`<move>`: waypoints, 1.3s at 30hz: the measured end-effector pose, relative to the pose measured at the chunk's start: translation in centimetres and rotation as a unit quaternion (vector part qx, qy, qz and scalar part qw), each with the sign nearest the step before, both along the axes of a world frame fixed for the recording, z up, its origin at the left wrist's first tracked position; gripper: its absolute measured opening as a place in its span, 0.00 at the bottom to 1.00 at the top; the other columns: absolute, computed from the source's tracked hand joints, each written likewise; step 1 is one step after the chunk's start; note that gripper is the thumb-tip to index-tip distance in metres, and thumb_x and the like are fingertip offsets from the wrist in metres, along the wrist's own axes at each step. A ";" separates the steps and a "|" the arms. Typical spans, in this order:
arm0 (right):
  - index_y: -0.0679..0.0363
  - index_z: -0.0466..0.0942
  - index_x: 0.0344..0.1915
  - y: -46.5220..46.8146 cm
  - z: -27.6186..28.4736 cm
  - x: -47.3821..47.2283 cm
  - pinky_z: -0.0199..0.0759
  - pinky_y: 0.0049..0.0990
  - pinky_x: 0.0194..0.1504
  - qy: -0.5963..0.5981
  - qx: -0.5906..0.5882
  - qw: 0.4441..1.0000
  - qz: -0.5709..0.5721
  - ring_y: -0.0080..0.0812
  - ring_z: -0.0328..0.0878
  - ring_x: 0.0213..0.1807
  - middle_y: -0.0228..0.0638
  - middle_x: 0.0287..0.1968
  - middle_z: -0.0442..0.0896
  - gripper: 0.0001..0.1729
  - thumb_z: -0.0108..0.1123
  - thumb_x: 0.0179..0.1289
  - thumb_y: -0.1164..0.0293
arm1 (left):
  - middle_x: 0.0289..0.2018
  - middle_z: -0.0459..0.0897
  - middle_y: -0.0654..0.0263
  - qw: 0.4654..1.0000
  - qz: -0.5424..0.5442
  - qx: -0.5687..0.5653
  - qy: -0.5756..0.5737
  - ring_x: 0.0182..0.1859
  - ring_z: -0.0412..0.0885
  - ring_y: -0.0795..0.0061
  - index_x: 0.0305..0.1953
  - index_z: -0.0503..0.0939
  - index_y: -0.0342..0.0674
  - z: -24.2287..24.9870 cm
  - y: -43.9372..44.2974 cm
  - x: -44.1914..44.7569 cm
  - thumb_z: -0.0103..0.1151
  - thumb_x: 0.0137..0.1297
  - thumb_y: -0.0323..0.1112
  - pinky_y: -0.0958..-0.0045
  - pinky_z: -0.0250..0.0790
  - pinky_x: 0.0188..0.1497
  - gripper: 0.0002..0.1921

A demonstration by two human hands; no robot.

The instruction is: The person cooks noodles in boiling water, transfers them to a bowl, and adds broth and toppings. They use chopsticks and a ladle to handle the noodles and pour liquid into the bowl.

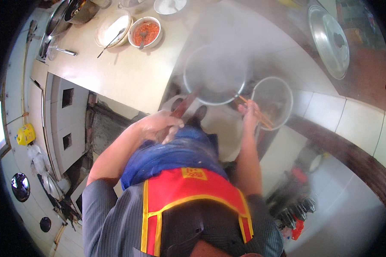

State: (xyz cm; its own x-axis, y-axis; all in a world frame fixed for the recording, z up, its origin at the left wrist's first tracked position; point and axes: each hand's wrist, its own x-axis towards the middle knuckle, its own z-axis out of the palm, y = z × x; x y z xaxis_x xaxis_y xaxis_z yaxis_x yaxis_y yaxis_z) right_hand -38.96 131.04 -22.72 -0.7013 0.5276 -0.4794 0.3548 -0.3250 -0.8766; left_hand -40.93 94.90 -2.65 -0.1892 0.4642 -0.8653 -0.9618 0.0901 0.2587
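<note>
Thick steam rises from a large round metal pot (pixel 217 103) ahead of me and hides most of what is inside. My left hand (pixel 159 126) is closed around a reddish-brown handle (pixel 186 105), apparently wooden, whose far end reaches the pot's near rim. Whatever the handle carries is lost in the steam. In my right hand (pixel 250 110) is a pair of long wooden chopsticks (pixel 263 119), held near the pot's right edge. Beside that hand stands a round container (pixel 291 98) with a pale rim; its contents are blurred.
On the pale counter (pixel 141 77) at left are a bowl of red chopped sauce (pixel 146 33) with a spoon, stacked bowls (pixel 114 30) with a spoon (pixel 111 42), and a bowl of white substance (pixel 170 5). A metal lid (pixel 328 41) lies on the ledge at right.
</note>
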 end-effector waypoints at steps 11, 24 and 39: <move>0.67 0.76 0.52 1.0 1.0 2.6 0.85 0.37 0.41 0.061 -0.174 0.971 -0.151 0.40 0.84 0.35 0.44 0.43 0.81 0.17 0.57 0.75 0.64 | 0.17 0.72 0.68 1.000 0.001 -0.009 0.017 0.15 0.76 0.74 0.50 0.71 0.31 7.3 -1.7 2.0 0.57 0.74 0.34 0.73 0.68 0.14 0.13; 0.69 0.76 0.54 0.0 2.5 1.8 0.81 0.32 0.36 0.111 -0.251 0.944 -0.182 0.36 0.82 0.31 0.40 0.42 0.81 0.18 0.58 0.75 0.65 | 0.19 0.73 0.67 0.998 0.040 0.005 0.051 0.16 0.76 0.73 0.49 0.72 0.30 9.4 -1.7 2.4 0.57 0.73 0.32 0.71 0.68 0.16 0.12; 0.67 0.78 0.48 -3.6 2.9 1.9 0.78 0.33 0.33 0.132 -0.314 0.905 -0.254 0.35 0.79 0.28 0.38 0.34 0.81 0.15 0.56 0.75 0.65 | 0.20 0.72 0.69 0.997 -0.004 0.050 0.063 0.18 0.74 0.74 0.50 0.72 0.30 9.7 -6.7 0.6 0.58 0.72 0.35 0.72 0.69 0.20 0.14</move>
State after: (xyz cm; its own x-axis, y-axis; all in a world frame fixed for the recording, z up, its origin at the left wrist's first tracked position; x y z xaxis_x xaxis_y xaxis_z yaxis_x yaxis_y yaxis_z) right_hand -37.07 127.44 -19.86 -0.5790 0.4950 -0.6479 -0.1745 -0.8514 -0.4946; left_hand -40.29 88.23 7.02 -0.2898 0.5488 -0.7841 -0.9204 0.0650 0.3856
